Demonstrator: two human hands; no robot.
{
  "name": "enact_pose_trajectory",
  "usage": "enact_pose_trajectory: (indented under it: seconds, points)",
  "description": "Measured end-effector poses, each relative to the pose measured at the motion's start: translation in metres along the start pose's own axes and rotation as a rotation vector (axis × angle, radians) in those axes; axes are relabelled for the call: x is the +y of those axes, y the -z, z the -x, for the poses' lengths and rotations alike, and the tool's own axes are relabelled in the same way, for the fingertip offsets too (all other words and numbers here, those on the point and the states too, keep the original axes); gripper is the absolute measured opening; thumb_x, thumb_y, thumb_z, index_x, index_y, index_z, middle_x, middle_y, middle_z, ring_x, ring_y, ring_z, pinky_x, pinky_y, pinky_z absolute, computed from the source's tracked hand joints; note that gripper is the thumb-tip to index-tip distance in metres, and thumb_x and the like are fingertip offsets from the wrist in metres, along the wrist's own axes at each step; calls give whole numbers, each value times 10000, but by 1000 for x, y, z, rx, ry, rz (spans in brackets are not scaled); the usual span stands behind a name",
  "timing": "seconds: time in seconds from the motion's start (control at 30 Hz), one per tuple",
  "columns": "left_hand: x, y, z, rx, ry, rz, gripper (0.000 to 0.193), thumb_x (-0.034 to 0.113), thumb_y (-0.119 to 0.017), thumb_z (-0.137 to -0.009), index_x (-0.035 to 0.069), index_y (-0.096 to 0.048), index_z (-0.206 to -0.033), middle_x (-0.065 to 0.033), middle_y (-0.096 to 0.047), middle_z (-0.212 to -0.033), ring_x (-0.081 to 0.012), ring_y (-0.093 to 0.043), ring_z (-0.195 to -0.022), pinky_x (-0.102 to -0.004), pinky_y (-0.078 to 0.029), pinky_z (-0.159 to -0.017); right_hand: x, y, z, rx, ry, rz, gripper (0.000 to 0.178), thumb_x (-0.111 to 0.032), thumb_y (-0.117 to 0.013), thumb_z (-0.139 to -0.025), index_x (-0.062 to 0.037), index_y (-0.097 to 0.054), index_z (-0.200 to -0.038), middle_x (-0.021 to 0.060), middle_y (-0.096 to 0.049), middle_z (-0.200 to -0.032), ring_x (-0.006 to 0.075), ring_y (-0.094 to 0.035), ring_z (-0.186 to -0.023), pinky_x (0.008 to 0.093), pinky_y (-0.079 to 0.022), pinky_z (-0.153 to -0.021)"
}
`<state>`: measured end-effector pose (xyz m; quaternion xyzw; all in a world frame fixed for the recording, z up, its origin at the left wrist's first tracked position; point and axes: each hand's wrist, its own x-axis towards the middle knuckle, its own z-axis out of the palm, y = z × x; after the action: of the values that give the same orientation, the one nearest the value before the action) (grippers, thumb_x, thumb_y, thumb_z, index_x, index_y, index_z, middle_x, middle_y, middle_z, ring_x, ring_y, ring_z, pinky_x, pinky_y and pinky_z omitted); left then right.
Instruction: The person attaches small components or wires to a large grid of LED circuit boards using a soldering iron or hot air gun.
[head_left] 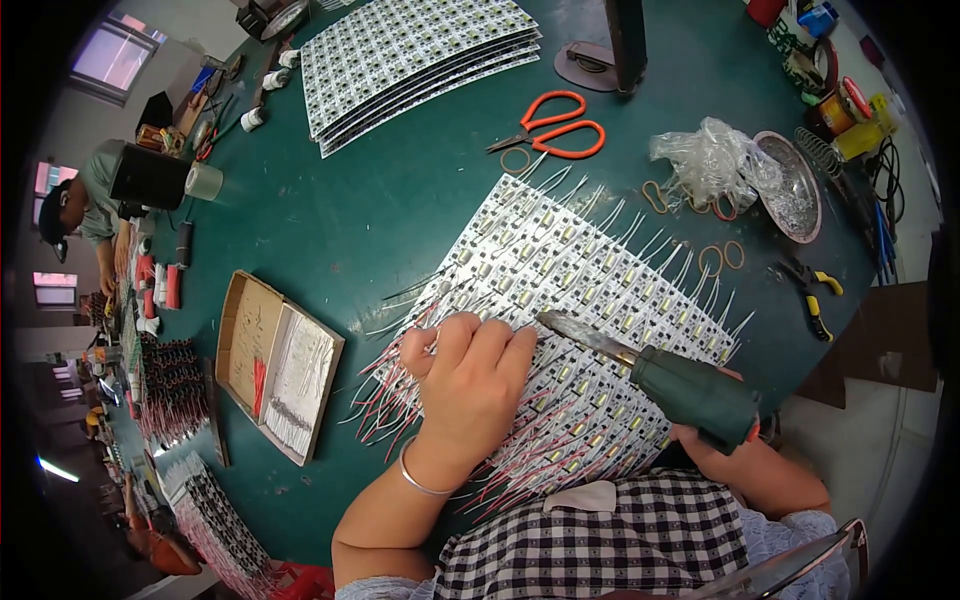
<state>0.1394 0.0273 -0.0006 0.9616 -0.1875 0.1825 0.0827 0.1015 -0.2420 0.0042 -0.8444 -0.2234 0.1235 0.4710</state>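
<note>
A large white panel of small circuit boards (600, 275) lies on the green table in front of me, with thin white and red wires sticking out along its edges. My left hand (468, 365) rests over its left half, fingers curled and pressed together; whatever they pinch is hidden. A dark green soldering gun (692, 392) is gripped in my right hand (705, 455), mostly covered by the tool's body. Its grey metal tip points left over the panel, close to my left fingertips. Left of the panel, an open cardboard box (322, 335) holds cut white and red wires.
A stack of circuit panels (410, 65) sits at the back. Orange-handled scissors (565, 125), a crumpled plastic bag (715, 160), a metal dish (800, 190) and yellow-handled cutters (815, 300) lie beyond and right. A co-worker (95, 195) works at the left.
</note>
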Motion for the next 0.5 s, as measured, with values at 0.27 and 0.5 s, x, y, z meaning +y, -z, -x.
enact_pose_trajectory:
  seconds: [0.27,0.5]
  points:
    - [0,1,-1,-3,0,4,149,135,-610,-654,168,-661,-791,61,-535,-721,-137,-480,-763,-358,-246,-751,-11,0,-10,7,71,126,322,-99,-614,-753,-9,-592,-1061,140,-606,-1054,289,-586,-968,357,-440,-850]
    - [-1,1,0,-41,-5,5,166,143,-542,-686,150,-627,-829,39,-504,-758,-138,-488,-840,-376,-247,-789,-3,-3,1,33,35,38,343,-199,-526,-859,25,-561,-1116,111,-619,-976,144,-618,-642,280,-490,-648]
